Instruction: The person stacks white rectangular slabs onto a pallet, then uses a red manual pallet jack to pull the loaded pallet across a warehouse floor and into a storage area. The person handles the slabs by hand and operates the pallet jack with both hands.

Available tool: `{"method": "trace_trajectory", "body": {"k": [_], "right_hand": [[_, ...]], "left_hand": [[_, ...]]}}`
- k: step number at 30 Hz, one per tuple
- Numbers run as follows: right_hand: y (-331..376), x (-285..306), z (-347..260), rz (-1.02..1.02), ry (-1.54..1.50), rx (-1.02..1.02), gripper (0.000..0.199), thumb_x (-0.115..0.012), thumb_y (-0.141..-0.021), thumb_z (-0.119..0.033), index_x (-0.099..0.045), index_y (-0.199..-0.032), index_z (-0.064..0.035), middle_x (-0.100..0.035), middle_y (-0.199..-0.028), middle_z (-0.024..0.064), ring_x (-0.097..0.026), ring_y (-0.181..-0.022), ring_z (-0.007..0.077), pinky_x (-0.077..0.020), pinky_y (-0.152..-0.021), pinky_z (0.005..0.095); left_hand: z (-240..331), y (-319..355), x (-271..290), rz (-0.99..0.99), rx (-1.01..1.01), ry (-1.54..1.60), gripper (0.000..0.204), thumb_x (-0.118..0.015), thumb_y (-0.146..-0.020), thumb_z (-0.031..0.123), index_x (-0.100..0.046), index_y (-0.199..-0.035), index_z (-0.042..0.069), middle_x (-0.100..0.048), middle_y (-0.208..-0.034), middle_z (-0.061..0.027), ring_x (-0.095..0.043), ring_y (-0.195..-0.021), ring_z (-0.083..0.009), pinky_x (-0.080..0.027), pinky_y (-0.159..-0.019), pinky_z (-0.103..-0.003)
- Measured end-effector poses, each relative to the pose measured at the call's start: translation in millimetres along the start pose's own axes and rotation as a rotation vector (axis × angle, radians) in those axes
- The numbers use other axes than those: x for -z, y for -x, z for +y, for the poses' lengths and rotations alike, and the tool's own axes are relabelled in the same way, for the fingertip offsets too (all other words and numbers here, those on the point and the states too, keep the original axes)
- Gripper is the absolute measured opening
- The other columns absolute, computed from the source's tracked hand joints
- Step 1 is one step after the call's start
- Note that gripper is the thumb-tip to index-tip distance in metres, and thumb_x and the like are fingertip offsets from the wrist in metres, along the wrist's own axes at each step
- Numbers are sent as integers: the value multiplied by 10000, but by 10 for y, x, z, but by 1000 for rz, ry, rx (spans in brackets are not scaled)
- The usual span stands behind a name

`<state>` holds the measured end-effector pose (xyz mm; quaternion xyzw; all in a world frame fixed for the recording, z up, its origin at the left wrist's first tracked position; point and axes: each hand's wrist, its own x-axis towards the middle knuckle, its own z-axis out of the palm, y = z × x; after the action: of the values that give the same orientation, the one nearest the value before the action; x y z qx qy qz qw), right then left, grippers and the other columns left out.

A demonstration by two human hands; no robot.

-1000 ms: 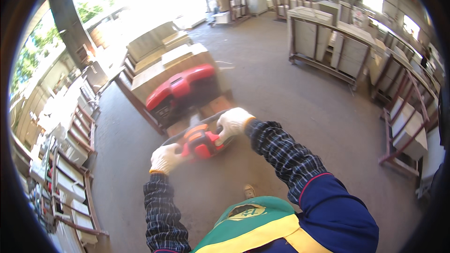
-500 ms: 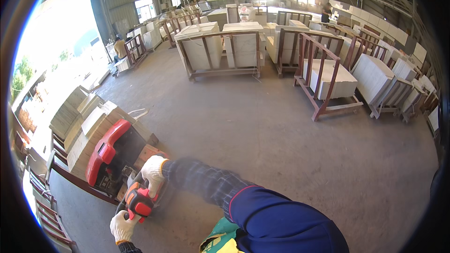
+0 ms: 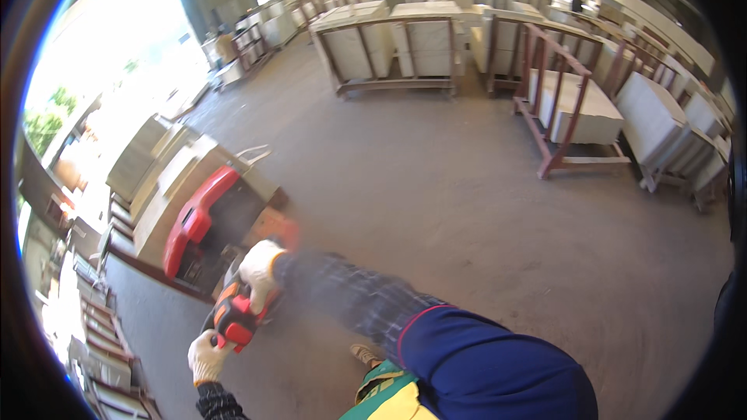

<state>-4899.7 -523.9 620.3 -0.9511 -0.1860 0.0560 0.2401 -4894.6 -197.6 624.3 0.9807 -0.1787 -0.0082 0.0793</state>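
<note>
Head view: both gloved hands curled snug round red-and-black handle [image 3: 236,320], left hand [image 3: 207,358] on near end, right hand [image 3: 259,271] on far end. Some fingertips hidden, can't tell how tight. Red cart [image 3: 196,224] just ahead of grip, stone slabs [image 3: 158,227] piled past it. Hard turn or bump could tip pile. Shoe [image 3: 364,355] right of grip: cart rolling back could squash toes. Brown rack [image 3: 548,163] far off right: wide swing could bump it.
</note>
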Motion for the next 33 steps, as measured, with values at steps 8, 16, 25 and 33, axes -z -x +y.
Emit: {"method": "trace_trajectory", "body": {"k": [8, 16, 25, 33], "right_hand": [[676, 80, -264, -27, -2, -17, 577, -817, -651, -592, -842, -984, -122, -797, -930, 155, -770, -894, 323, -591, -830, 423], [1025, 5, -452, 28, 98, -13, 676, -803, -657, -674, -839, -991, -88, -800, -972, 161, -756, -905, 332, -578, -831, 426], [1530, -8, -690, -147, 174, -126, 804, -775, -684, -734, -805, -1188, -109, -781, -1167, 170, -734, -1099, 351, -568, -963, 430], [1888, -37, -860, -149, 162, -145, 766, -780, -688, -701, -810, -1157, -96, -784, -1142, 174, -736, -1084, 355, -569, -950, 428]], "left_hand": [[362, 648, 125, 11, 52, -30, 516, -846, -779, 627, -813, -1032, 178, -769, -912, -184, -752, -912, -385, -575, -824, -460], [657, 1121, 347, -78, 53, 6, 668, -802, -781, 719, -801, -1102, 133, -788, -1063, -141, -737, -1051, -335, -554, -927, -443], [840, 1642, 336, -118, 31, 60, 704, -732, -824, 745, -806, -1162, 132, -784, -1144, -143, -720, -1127, -311, -537, -969, -440], [937, 1974, 282, -66, 1, 47, 670, -732, -815, 743, -800, -1151, 167, -785, -1128, -136, -729, -1104, -343, -562, -953, -455]]}}
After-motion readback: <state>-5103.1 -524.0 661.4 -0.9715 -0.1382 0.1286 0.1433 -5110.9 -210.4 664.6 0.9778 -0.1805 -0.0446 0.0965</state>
